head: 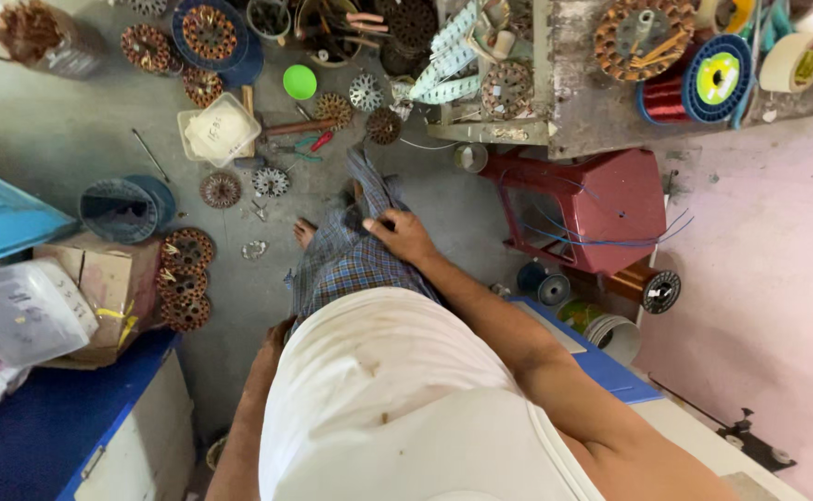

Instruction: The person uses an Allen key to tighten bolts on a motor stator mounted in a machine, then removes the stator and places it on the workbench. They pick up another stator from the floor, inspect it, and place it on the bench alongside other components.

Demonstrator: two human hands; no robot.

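Observation:
I look straight down my own body, a white undershirt and a blue checked cloth wrapped round my legs. My right hand rests on the front of that cloth, fingers pinching a fold of it. My left hand hangs at my left hip, mostly hidden behind my shirt; only its back edge shows against the cloth. One bare foot shows on the grey concrete floor.
Motor stators with copper windings, fan parts, a white plastic box, pliers and a green ball litter the floor. A red plastic stool stands to the right under a worn bench with wire spools. Cardboard box and blue cabinet at left.

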